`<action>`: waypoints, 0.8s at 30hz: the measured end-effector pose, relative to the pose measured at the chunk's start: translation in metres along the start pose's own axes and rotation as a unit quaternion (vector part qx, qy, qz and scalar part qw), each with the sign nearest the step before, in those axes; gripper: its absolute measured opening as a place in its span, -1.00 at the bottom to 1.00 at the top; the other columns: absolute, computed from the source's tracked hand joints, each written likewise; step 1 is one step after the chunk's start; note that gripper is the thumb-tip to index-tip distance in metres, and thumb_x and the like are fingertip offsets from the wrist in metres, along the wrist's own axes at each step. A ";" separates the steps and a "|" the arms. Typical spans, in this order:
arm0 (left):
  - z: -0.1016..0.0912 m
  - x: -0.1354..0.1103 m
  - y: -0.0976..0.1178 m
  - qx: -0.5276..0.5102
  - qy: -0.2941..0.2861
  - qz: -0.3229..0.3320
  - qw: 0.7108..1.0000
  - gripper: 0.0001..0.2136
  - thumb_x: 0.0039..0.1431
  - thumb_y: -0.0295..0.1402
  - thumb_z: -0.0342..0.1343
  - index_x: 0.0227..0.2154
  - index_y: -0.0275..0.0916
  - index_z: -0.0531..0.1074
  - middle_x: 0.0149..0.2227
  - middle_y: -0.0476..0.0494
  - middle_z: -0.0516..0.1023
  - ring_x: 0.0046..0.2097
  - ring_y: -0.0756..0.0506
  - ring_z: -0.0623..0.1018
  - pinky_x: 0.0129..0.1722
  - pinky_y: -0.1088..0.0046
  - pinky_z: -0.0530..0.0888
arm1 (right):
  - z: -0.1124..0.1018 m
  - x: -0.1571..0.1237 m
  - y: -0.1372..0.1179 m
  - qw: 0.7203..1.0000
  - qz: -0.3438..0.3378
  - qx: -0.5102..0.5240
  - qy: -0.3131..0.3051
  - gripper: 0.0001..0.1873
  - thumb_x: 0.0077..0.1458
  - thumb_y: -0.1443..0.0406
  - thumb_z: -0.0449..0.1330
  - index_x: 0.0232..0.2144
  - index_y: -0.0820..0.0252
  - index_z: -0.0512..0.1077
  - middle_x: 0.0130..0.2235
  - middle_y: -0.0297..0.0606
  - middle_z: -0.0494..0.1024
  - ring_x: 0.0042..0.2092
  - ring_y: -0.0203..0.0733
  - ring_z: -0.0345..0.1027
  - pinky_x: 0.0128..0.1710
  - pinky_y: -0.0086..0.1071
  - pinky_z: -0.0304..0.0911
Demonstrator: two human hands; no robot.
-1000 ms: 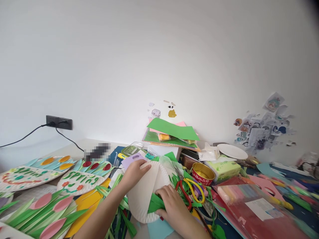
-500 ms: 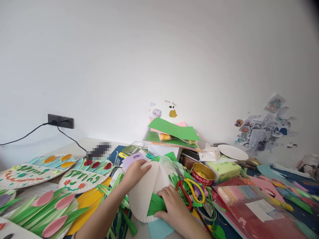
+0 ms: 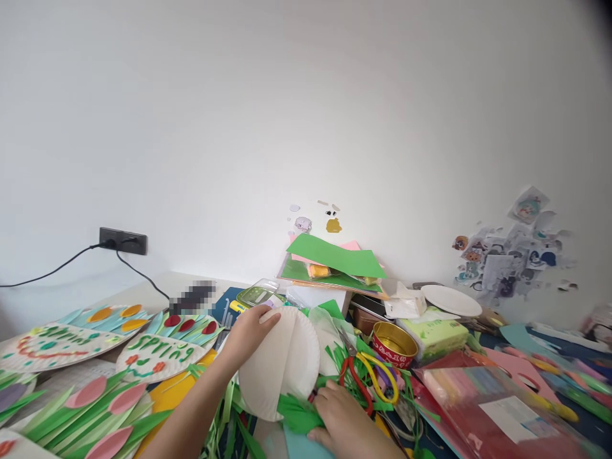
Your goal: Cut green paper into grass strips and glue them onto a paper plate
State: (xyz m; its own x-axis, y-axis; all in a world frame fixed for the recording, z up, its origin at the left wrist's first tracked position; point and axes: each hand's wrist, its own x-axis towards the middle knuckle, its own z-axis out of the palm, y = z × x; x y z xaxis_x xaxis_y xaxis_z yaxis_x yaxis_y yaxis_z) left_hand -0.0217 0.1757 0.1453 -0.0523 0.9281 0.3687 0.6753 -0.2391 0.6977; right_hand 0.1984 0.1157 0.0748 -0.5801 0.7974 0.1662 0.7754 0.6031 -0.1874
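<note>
My left hand (image 3: 253, 331) grips the upper left edge of a white paper plate (image 3: 305, 350), its thumb on the front. A half-round plate piece (image 3: 261, 376) covers the plate's left side, its straight cut edge running down the middle. At the plate's lower right, my right hand (image 3: 337, 411) is closed on a green paper piece (image 3: 300, 414), which overlaps the plate's bottom edge. A sheet of light blue paper (image 3: 303, 443) lies beneath. Red-handled scissors (image 3: 358, 379) and yellow-handled scissors (image 3: 382, 382) lie just right of my right hand.
Decorated half plates with paper tulips (image 3: 165, 350) lie at left. Behind stand stacked coloured paper (image 3: 335, 258) and a red-and-gold tin (image 3: 394, 344). A tissue pack (image 3: 435, 335), a white plate (image 3: 452, 299) and a red plastic folder (image 3: 507, 414) occupy the right.
The plate has shifted slightly left with my left hand. My right hand has moved a little down and right, drawing the green paper lower on the plate. The view has tilted slightly.
</note>
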 end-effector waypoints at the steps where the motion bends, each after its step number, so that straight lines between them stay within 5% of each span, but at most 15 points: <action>1: -0.005 0.001 -0.002 0.005 0.011 -0.007 1.000 -0.65 0.01 -0.10 -0.09 -0.36 -0.24 0.47 -0.26 -0.22 0.57 -0.17 -0.26 0.49 -0.23 0.33 0.33 | -0.003 -0.001 0.002 1.000 0.002 -0.006 -0.014 -0.77 -0.11 0.32 0.34 -0.34 0.33 0.48 -0.29 -0.10 0.52 -0.13 0.08 0.34 -0.10 -0.21 0.21; 4: -0.019 0.004 -0.009 0.009 0.041 -0.033 0.999 -0.61 0.02 -0.07 -0.11 -0.33 -0.24 0.46 -0.22 -0.24 0.56 -0.14 -0.28 0.48 -0.22 0.31 0.33 | -0.016 -0.005 0.007 0.999 -0.006 -0.001 -0.049 -0.77 -0.18 0.30 0.38 -0.42 0.24 0.46 -0.32 -0.23 0.49 -0.18 -0.03 0.34 -0.17 -0.34 0.24; 11: -0.030 0.005 -0.013 -0.019 0.125 -0.093 0.988 -0.63 0.04 -0.05 -0.15 -0.41 -0.23 0.39 -0.30 -0.22 0.55 -0.20 -0.27 0.50 -0.31 0.35 0.34 | -0.029 -0.013 0.003 0.995 -0.031 0.095 -0.025 -0.72 -0.24 0.34 0.41 -0.45 0.12 0.40 -0.37 -0.44 0.39 -0.29 -0.25 0.28 -0.35 -0.55 0.14; 17: -0.017 0.004 -0.002 -0.086 0.073 -0.114 0.987 -0.64 -0.02 -0.04 -0.09 -0.41 -0.25 0.39 -0.34 -0.20 0.56 -0.29 -0.22 0.54 -0.41 0.39 0.39 | -0.012 -0.003 0.011 0.988 -0.099 0.113 -0.020 -0.83 -0.16 0.41 0.36 -0.61 0.15 0.43 -0.55 -0.51 0.37 -0.39 -0.33 0.26 -0.37 -0.59 0.09; 24: -0.029 0.003 -0.007 -0.212 0.045 -0.152 0.964 -0.58 -0.02 0.02 -0.04 -0.32 -0.24 0.40 -0.38 -0.13 0.54 -0.30 -0.19 0.53 -0.43 0.41 0.41 | -0.008 0.005 0.019 0.982 -0.139 0.124 0.009 -0.93 0.00 0.38 0.25 -0.42 0.14 0.54 -0.45 -0.41 0.53 -0.35 -0.29 0.34 -0.28 -0.59 0.14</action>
State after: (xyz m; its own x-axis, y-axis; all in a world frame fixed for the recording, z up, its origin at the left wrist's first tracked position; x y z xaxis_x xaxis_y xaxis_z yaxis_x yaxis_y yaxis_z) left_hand -0.0477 0.1723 0.1596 -0.2775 0.9495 0.1467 0.2588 -0.0732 0.9632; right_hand 0.2124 0.1305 0.0795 -0.7543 0.6021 0.2615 0.5015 0.7856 -0.3622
